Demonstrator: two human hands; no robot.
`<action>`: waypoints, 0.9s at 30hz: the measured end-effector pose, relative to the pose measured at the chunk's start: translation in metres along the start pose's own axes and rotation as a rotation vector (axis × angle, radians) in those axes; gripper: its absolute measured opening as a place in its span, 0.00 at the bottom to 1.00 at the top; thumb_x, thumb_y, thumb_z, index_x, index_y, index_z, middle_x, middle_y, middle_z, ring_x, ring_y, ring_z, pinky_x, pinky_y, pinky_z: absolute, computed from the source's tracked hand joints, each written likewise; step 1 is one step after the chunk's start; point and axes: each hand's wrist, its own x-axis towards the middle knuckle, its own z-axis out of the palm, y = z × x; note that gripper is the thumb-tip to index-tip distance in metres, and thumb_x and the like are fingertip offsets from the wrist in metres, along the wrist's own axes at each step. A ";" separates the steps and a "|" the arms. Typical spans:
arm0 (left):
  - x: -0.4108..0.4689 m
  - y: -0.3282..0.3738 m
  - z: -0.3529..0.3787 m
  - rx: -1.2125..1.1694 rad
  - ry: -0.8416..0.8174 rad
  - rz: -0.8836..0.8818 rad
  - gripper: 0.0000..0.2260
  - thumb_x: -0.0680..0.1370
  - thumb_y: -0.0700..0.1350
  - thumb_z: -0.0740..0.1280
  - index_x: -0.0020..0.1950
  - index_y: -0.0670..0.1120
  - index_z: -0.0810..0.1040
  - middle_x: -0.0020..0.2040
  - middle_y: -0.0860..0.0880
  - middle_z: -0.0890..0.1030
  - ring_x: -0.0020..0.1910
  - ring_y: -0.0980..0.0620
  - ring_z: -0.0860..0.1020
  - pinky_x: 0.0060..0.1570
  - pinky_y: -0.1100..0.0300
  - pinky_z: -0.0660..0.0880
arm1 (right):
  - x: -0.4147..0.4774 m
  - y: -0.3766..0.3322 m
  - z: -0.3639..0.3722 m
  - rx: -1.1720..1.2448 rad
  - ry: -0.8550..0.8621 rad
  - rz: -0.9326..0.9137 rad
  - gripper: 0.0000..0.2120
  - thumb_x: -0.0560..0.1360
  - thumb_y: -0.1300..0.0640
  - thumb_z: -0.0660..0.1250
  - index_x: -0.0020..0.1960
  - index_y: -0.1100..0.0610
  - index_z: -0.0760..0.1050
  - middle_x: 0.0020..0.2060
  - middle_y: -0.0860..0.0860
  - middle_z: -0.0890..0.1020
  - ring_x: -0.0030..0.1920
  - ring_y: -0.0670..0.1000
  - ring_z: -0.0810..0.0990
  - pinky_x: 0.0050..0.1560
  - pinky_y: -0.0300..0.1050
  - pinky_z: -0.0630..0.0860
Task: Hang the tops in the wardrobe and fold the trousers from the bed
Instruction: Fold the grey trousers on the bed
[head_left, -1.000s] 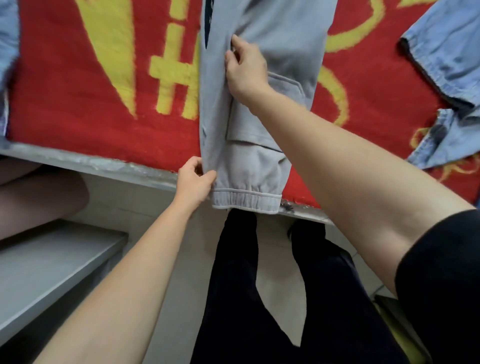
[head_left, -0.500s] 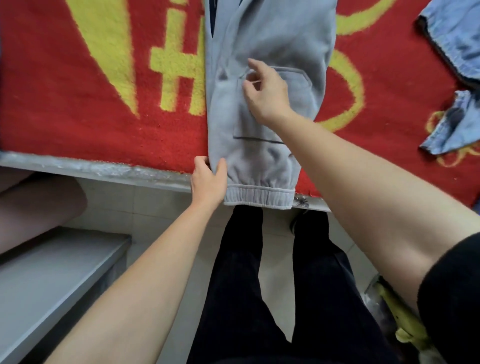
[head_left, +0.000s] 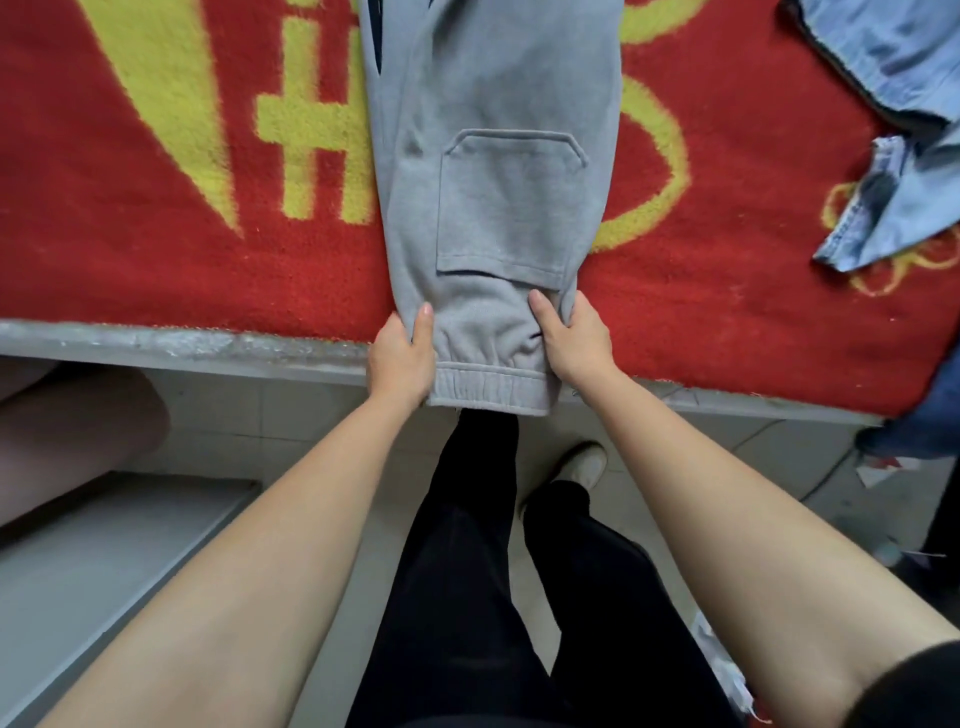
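Nearest: the person's own legs in black trousers (head_left: 467, 571), one pale shoe (head_left: 582, 465) on the tiled floor (head_left: 291, 415). Grey bench (head_left: 104, 561) at lower left.

At the bed's front edge (head_left: 182, 345) both hands hold the grey trousers (head_left: 498, 197) just above the cuff (head_left: 483, 387).
- Left hand (head_left: 400, 364): on the left side of the leg, thumb flat on top, fingers curled under the fabric. Closed grip, not wide.
- Right hand (head_left: 574, 345): on the right side, thumb on top, fingers wrapped round the edge, cloth bunched up against the palm. Also a closed grip.

Trousers: soft grey sweat fabric w/ elastic gathered cuff, which hangs just over the front edge. The leg runs straight away from the person across the bed, lying flat, approx. mid-width of the bed. Flap pocket (head_left: 506, 208) sewn on top, a bit beyond the hands. Dark slit at the far left of the leg, near the top of the view; can't tell what it is.

Writing: no label or brand legible on the trousers. Red blanket (head_left: 156, 249) under them has yellow marks, incl. a character (head_left: 311, 145) just left of the leg, partly covered, can't read it. Yellow curve to the right of the leg.

Farthest, toward the bed's right side: a light blue denim garment (head_left: 883, 218), crumpled, well apart from the grey trousers.
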 end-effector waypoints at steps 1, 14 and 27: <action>-0.002 -0.003 0.000 0.002 -0.006 0.009 0.20 0.82 0.56 0.58 0.57 0.41 0.78 0.54 0.41 0.82 0.55 0.41 0.78 0.55 0.50 0.74 | -0.002 0.003 0.001 -0.012 -0.014 -0.008 0.21 0.79 0.38 0.61 0.61 0.53 0.75 0.57 0.52 0.82 0.60 0.58 0.78 0.52 0.44 0.68; -0.067 -0.032 0.019 0.354 -0.192 -0.147 0.17 0.80 0.52 0.62 0.61 0.40 0.77 0.62 0.38 0.79 0.61 0.37 0.76 0.58 0.50 0.73 | -0.042 0.045 -0.039 -0.333 -0.249 0.069 0.21 0.78 0.46 0.64 0.62 0.61 0.77 0.60 0.61 0.80 0.60 0.62 0.78 0.57 0.49 0.72; 0.020 0.122 -0.030 0.318 0.084 0.217 0.25 0.77 0.57 0.64 0.72 0.49 0.67 0.68 0.44 0.71 0.66 0.43 0.71 0.62 0.49 0.69 | 0.057 -0.131 -0.111 -0.008 0.074 -0.160 0.25 0.77 0.50 0.66 0.72 0.56 0.68 0.59 0.52 0.79 0.63 0.55 0.77 0.65 0.47 0.71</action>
